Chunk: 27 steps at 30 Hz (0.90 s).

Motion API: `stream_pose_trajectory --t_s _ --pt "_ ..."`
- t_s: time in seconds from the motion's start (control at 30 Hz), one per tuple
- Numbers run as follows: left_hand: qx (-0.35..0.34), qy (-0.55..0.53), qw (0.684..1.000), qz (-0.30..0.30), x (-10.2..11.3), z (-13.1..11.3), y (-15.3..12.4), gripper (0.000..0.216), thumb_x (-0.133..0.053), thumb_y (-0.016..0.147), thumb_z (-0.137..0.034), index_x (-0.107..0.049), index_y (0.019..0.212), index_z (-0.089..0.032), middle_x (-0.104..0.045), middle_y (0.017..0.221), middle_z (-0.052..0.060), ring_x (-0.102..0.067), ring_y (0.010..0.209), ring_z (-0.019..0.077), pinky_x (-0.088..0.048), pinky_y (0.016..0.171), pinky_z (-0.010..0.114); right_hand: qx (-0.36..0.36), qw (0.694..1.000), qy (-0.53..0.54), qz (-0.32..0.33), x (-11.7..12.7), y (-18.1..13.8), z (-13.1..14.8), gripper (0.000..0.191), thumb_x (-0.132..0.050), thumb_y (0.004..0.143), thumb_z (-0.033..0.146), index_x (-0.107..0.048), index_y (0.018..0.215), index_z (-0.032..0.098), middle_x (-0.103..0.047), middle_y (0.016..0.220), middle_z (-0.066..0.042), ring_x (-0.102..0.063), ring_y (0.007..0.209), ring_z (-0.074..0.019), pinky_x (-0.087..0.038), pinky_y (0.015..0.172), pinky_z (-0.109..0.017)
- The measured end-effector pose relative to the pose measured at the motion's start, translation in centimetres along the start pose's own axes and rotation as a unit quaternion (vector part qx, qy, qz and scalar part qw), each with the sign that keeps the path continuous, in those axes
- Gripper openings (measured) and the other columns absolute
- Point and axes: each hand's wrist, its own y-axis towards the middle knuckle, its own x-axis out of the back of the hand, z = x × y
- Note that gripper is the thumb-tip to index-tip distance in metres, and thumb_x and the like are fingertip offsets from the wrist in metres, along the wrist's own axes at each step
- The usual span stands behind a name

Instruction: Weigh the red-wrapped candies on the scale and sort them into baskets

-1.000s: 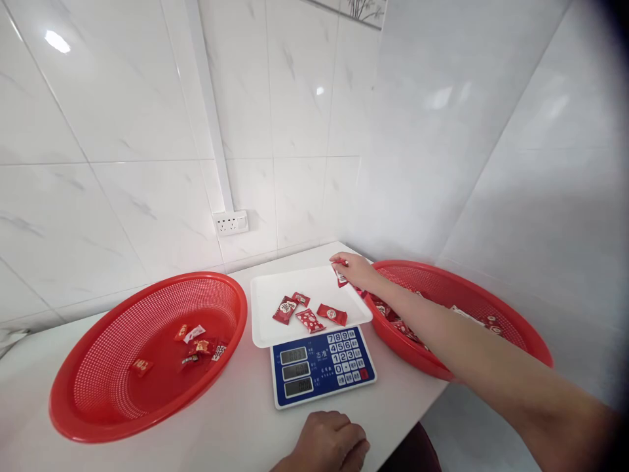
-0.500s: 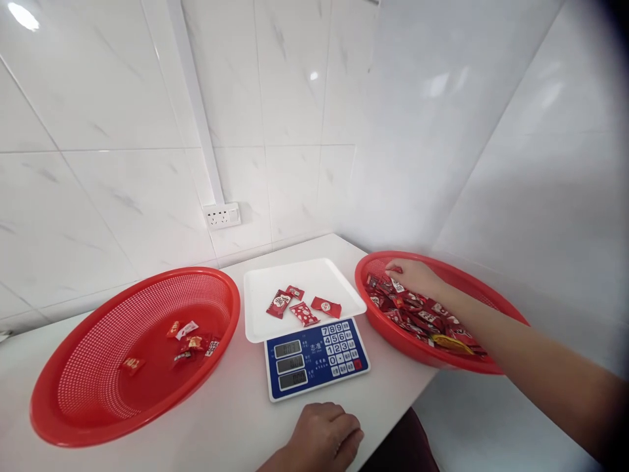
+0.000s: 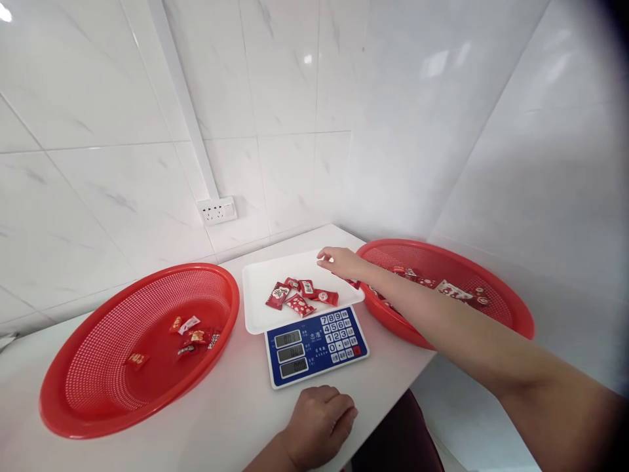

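Note:
My right hand (image 3: 341,261) is above the right part of the scale's white tray (image 3: 260,311), thumb and forefinger apart, with nothing visible between the fingertips. Just below and to its left, several small red candy packets (image 3: 299,305) lie together on the tray. The tray tops a digital scale (image 3: 317,344) with a blue keypad panel and three small displays. My left hand (image 3: 322,423) rests on the table in front of the scale, its fingers curled into a loose fist around nothing that I can see.
To the right, a red plastic basket (image 3: 521,321) holds many red packets, partly hidden by my right forearm. A second red basket (image 3: 63,413) on the left has several packets in it. A socket (image 3: 217,210) is on the tiled wall behind the white table (image 3: 196,426).
My right hand has moved left from the right basket to above the tray. One more red packet lies among those on the tray. My left hand stays curled on the table.

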Motion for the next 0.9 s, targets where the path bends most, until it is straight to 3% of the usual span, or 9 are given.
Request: stream_pose_trajectory --t_s 0.13,0.27,0.43,0.6,0.9 --pt "-0.007 -0.003 1.0 -0.005 -0.4 0.1 0.1 0.012 -0.045 0.084 -0.023 -0.056 0.081 -0.021 -0.064 0.067 0.0 -0.059 0.058 0.0126 -0.038 0.052 0.022 0.01 0.994 -0.046 0.098 0.5 -1.2 -0.5 0.02 -0.064 0.07 0.038 -0.066 0.082 0.022 -0.068 0.086 -0.004 -0.063 0.078 -0.0217 -0.044 0.064 -0.027" --pt "-0.035 -0.003 0.999 -0.026 -1.2 0.3 0.3 0.01 -0.046 0.082 -0.023 -0.055 0.078 -0.021 -0.063 0.062 -0.001 -0.058 0.054 0.012 -0.037 0.049 0.022 0.018 0.983 -0.089 0.157 -0.2 -2.2 -0.3 0.029 -0.073 0.057 0.039 -0.066 0.082 0.026 -0.068 0.079 -0.002 -0.063 0.074 -0.0233 -0.042 0.058 -0.027" --pt "-0.036 0.002 0.999 -0.037 -1.6 0.5 0.3 0.009 -0.047 0.081 -0.023 -0.056 0.077 -0.021 -0.064 0.061 -0.001 -0.058 0.052 0.0118 -0.036 0.048 0.022 0.007 0.983 -0.127 0.134 -1.6 -2.1 0.8 0.024 -0.064 0.068 0.035 -0.063 0.089 0.023 -0.067 0.089 -0.008 -0.061 0.082 -0.0271 -0.041 0.058 -0.029" --pt "-0.025 0.007 0.999 -0.022 -1.1 0.4 0.2 0.01 -0.047 0.081 -0.024 -0.056 0.078 -0.021 -0.065 0.063 -0.001 -0.058 0.054 0.012 -0.037 0.048 0.022 0.032 0.985 -0.118 0.122 -1.3 -2.9 2.4 0.025 -0.05 0.079 0.04 -0.06 0.096 0.024 -0.067 0.091 -0.008 -0.061 0.082 -0.0251 -0.039 0.059 -0.028" --pt "-0.01 0.005 1.0 0.0 -0.7 0.2 0.2 0.012 -0.046 0.083 -0.024 -0.056 0.079 -0.021 -0.065 0.065 0.0 -0.058 0.056 0.0124 -0.037 0.05 0.022 0.106 0.975 -0.091 0.171 -2.0 -4.8 5.4 0.033 -0.055 0.076 0.042 -0.058 0.106 0.026 -0.067 0.094 -0.005 -0.061 0.082 -0.0237 -0.038 0.06 -0.026"
